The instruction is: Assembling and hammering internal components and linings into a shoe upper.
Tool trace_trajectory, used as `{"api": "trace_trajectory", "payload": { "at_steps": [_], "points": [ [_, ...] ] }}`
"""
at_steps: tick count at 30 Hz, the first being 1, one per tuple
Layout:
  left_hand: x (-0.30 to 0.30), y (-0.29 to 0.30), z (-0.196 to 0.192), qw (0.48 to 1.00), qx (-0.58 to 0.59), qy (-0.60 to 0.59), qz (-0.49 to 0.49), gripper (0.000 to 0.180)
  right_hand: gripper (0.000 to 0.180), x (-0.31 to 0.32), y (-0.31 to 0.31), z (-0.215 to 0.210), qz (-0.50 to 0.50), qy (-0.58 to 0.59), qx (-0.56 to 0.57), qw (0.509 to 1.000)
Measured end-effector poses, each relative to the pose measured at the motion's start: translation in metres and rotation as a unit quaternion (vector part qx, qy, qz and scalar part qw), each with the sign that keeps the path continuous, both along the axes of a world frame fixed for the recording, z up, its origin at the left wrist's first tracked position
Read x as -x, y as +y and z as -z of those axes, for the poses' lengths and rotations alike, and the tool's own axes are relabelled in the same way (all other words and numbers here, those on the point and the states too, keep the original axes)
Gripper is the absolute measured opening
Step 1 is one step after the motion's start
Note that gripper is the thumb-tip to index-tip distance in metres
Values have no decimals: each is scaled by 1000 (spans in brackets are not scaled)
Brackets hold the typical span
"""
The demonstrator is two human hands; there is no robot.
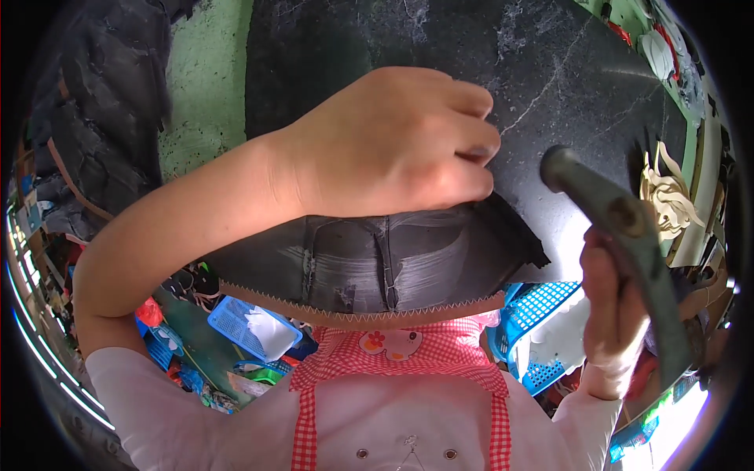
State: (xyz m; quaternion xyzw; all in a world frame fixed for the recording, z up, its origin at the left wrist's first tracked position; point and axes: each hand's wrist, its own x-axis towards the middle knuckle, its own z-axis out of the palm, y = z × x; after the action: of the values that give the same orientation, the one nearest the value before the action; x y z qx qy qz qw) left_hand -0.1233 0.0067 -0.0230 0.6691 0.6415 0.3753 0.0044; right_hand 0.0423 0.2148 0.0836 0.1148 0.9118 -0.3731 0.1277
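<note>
A black leather-like piece (428, 259) with seams and a brown zigzag-stitched edge lies at the near side of a dark slab. My left hand (400, 145) is closed over its far edge, with the fingertips hidden beneath the knuckles. The right end of the piece stands up in a folded dark flap beside those fingers. To the right, my right hand (609, 314) is closed on a hammer (648, 247), raised above the slab and apart from the piece. The hammer is slightly blurred, and its round face points toward my left hand.
The scuffed dark slab (565, 86) rests on a green table (206, 86). Black pieces (102, 102) are heaped at the left, and pale curled strips (667, 192) lie at the right. Blue baskets (255, 326) stand below, near my red checked apron (338, 365).
</note>
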Motion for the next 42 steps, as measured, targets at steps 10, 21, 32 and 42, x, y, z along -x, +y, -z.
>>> {"api": "trace_trajectory", "payload": {
  "at_steps": [10, 21, 32, 42],
  "points": [
    [-7, -15, 3, 997, 18, -47, -61, 14, 34, 12, -12, 20, -149, -83, 22, 985],
    [-23, -28, -7, 990, 72, -12, -123, 23, 24, 38, -17, 15, -180, 26, 13, 983],
    [-47, -40, -12, 981, 90, 16, -170, 28, 21, 33, -23, 11, -146, -18, 42, 988],
    [-47, -50, -11, 976, 102, -79, -177, 28, 25, 36, -22, 17, -223, 83, -14, 971]
  ]
}}
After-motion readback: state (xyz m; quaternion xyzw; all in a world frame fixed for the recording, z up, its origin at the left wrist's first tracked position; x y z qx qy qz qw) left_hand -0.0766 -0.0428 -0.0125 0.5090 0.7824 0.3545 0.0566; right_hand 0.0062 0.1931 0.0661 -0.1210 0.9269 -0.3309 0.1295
